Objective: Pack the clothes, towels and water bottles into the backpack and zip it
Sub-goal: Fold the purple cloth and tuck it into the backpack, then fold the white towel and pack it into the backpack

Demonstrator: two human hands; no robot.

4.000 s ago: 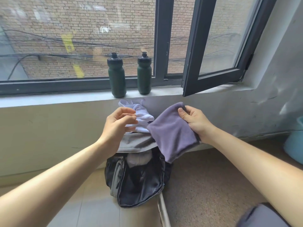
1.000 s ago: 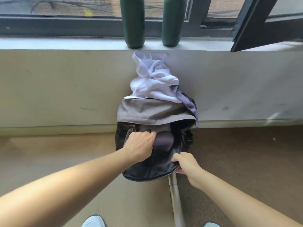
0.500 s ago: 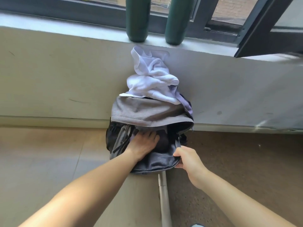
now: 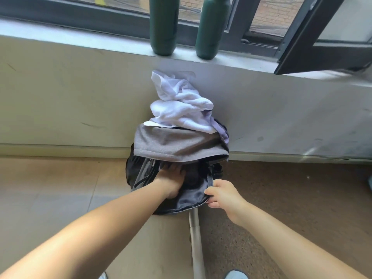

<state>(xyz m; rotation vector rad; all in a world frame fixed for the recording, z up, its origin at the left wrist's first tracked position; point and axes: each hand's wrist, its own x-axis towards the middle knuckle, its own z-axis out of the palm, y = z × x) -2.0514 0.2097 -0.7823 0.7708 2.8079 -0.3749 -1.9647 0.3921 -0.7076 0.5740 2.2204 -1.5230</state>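
A black backpack (image 4: pixel 138 174) stands open on the floor against the wall. My left hand (image 4: pixel 171 179) reaches inside it, fingers laid flat on a dark purple towel (image 4: pixel 192 176) down in the opening. The front rim of the backpack is pinched by my right hand (image 4: pixel 221 193). A grey cloth (image 4: pixel 177 146) drapes over the backpack's top. A crumpled white garment (image 4: pixel 181 106) is piled on the grey cloth, with a lilac cloth (image 4: pixel 222 130) peeking out at its right. Two dark green water bottles (image 4: pixel 164 27) (image 4: pixel 211 31) stand on the window sill (image 4: pixel 80 39).
An open black window sash (image 4: pixel 322 55) juts out over the sill at the upper right. A metal floor strip (image 4: pixel 195 238) runs from the backpack toward me between tile and speckled floor. My shoe tips (image 4: pixel 235 274) show at the bottom edge.
The purple towel went from my hands into the backpack. Over the last second my left hand pushed it deeper and flattened onto it, while my right hand stayed on the rim.
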